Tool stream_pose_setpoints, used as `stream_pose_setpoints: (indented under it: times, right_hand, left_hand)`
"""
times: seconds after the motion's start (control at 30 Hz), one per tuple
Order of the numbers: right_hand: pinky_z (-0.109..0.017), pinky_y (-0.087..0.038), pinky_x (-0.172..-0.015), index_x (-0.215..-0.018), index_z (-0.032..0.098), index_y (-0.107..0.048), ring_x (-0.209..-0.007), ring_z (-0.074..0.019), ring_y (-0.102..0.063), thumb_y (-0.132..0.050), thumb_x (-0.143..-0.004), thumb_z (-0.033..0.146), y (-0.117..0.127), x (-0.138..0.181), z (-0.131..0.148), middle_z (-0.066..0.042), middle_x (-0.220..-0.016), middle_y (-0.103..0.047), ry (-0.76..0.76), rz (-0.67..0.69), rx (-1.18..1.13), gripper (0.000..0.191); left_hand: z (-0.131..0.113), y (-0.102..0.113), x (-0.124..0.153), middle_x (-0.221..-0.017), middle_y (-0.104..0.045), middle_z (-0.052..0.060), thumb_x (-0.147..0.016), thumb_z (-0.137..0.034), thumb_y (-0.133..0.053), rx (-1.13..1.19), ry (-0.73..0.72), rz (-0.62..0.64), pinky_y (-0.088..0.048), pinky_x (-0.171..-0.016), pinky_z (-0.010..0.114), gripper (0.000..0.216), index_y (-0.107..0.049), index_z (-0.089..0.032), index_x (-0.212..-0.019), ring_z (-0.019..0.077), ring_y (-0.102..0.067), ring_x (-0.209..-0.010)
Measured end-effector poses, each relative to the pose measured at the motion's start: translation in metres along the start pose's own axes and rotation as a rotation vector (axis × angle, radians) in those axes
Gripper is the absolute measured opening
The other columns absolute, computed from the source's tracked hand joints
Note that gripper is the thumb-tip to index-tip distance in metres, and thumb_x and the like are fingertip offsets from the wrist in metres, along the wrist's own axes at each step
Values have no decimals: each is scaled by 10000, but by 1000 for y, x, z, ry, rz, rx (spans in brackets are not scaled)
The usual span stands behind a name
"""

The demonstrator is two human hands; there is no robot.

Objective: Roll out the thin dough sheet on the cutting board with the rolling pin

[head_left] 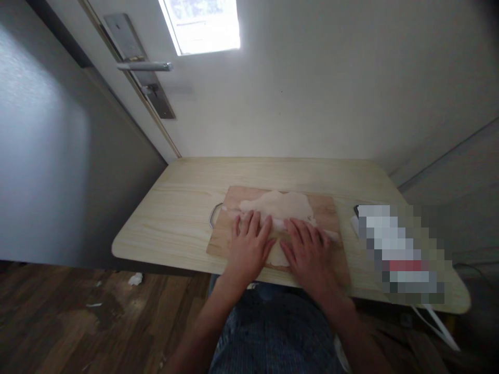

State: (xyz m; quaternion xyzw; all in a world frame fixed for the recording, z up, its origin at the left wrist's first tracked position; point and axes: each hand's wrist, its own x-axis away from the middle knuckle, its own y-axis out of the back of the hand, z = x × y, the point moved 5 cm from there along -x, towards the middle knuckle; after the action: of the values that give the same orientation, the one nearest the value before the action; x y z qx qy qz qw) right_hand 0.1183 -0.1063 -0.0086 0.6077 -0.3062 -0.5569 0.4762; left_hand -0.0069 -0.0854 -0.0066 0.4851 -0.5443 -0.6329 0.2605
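Note:
A flattened sheet of pale dough (286, 204) lies on a wooden cutting board (323, 203), with more of it showing nearer my body. Across the dough runs a slim, pale rolling pin (278, 224); its ends stick out past my hands. My left hand (249, 243) rests palm down over the pin's left part, fingers stretched out and slightly apart. Over the right part lies my right hand (307, 249), also palm down with its fingers extended. Both hands touch the pin from above without wrapping round it. My palms hide some of the dough.
The board sits on a light wood table (163, 218) with rounded corners, its metal handle (212, 215) pointing left. To the right is a blurred-out item (397, 254), with a white cable (440, 327) below. Behind stands a white door with a lever handle (146, 66).

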Motion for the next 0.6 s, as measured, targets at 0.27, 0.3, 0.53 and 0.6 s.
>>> stream_pose_setpoints:
  times: [0.27, 0.3, 0.53, 0.6]
  right_hand:
    - [-428, -310, -907, -1186, 180, -521, -1114, -261, -447, -404, -867, 330, -13, -28, -16, -108, -1254, -530, 43, 70, -18, 371]
    - [-435, -316, -898, -1187, 173, -518, -1125, -273, -437, -431, -849, 377, -16, -43, -21, -115, -1280, -507, 40, 75, -18, 404]
    - [-407, -318, -885, -1127, 185, -552, -1058, -251, -486, -418, -853, 436, -28, -84, -28, -101, -1204, -568, 92, 162, -32, 395]
    - [-417, -303, -899, -1143, 178, -538, -1048, -252, -484, -407, -868, 387, -23, -65, -23, -100, -1190, -574, 70, 105, -17, 369]
  left_hand:
    - [20, -3, -26, -1100, -534, 119, -908, -326, -351, 27, -7, 80, -394, -869, 424, 281, -551, -181, -1040, 246, -479, -1027]
    - [24, -6, -40, -1147, -512, 138, -906, -351, -352, -12, 2, 57, -382, -883, 436, 303, -540, -167, -1056, 264, -452, -1077]
    - [33, -19, -86, -1073, -590, 95, -935, -304, -246, 4, -15, 128, -398, -877, 350, 365, -570, -162, -1024, 214, -510, -1048]
    - [28, -14, -71, -1165, -563, 89, -934, -312, -260, 26, -25, 85, -379, -912, 356, 356, -562, -172, -1058, 215, -476, -1116]
